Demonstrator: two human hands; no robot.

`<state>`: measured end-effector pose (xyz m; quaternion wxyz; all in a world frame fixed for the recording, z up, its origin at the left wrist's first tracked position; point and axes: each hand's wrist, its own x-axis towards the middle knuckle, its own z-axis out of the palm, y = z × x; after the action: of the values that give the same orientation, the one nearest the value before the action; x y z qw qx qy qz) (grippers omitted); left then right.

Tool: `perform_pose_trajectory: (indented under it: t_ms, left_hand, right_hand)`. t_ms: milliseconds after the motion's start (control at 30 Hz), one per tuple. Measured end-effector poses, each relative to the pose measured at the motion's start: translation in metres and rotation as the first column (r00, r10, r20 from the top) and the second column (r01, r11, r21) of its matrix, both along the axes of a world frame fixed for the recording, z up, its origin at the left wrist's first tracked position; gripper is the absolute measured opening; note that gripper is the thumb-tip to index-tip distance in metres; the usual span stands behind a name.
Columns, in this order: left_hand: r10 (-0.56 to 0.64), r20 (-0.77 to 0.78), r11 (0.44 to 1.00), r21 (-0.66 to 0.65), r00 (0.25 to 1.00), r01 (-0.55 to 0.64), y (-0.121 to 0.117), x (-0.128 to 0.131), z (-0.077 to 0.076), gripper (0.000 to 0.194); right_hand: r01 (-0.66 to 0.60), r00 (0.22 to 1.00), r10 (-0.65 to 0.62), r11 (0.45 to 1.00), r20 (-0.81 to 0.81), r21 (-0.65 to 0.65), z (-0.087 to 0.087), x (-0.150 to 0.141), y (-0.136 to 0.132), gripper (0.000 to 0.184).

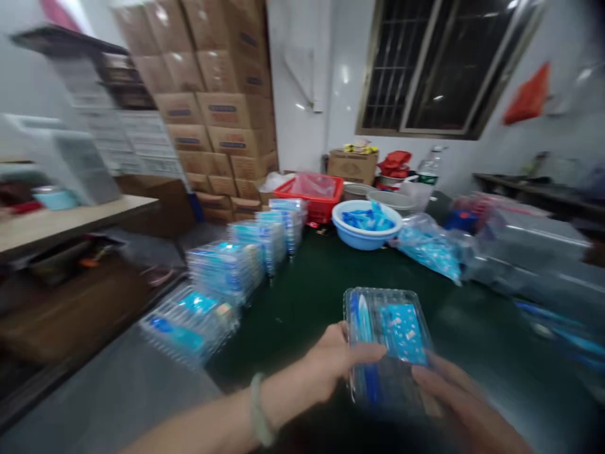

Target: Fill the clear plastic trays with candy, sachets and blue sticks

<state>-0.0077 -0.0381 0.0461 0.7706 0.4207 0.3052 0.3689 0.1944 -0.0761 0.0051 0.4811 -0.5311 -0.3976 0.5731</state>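
A clear plastic box (394, 384) with a blue patterned packet (404, 331) and a blue-and-white slim item (363, 318) inside is held above the dark green table. My left hand (333, 356) grips its left side, thumb lying across the top and a pale bangle on the wrist. On the box's right side, my right hand (454, 384) is closed around the edge, somewhat blurred. The hidden fingers of both hands are beneath or behind the box.
Stacked similar boxes (222, 271) line the table's left edge. Farther back are a red basket (326, 205), a blue basin (363, 236) of blue packets and a bag of blue packets (432, 249). Grey containers (529, 246) stand right; cartons (227, 113) rise behind.
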Motion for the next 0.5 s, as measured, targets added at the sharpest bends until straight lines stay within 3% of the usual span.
perform_pose_trajectory:
  t_ms: [67,133,233,300,400,500]
  left_hand:
    - [0.105,0.030,0.994,0.020,0.994,-0.105,-0.022,-0.031,0.009,0.039]
    - [0.264,0.055,0.964,0.019,0.963,-0.265,-0.044,-0.063,0.019,0.041]
    - [0.537,-0.015,0.843,-0.037,0.844,-0.537,-0.068,-0.113,0.032,0.043]
    - [0.684,-0.107,0.717,-0.083,0.722,-0.692,-0.077,-0.144,0.039,0.044]
    - [0.816,-0.180,0.539,-0.107,0.550,-0.835,-0.076,-0.188,0.043,0.040]
    - [0.853,-0.227,0.459,-0.101,0.470,-0.882,-0.064,-0.220,0.039,0.034]
  right_hand:
    - [-0.205,0.976,0.200,0.977,-0.090,-0.054,0.017,-0.030,0.008,0.036]
    - [-0.414,0.894,0.407,0.910,-0.186,0.002,0.039,-0.072,0.018,0.043]
    - [-0.583,0.790,0.590,0.807,-0.165,0.096,0.069,-0.146,0.037,0.051]
    - [-0.610,0.776,0.621,0.784,-0.116,0.115,0.078,-0.193,0.052,0.056]
    - [-0.604,0.792,0.610,0.790,-0.033,0.107,0.077,-0.254,0.073,0.073]
    - [-0.581,0.814,0.570,0.800,0.110,0.149,0.065,-0.295,0.087,0.073]
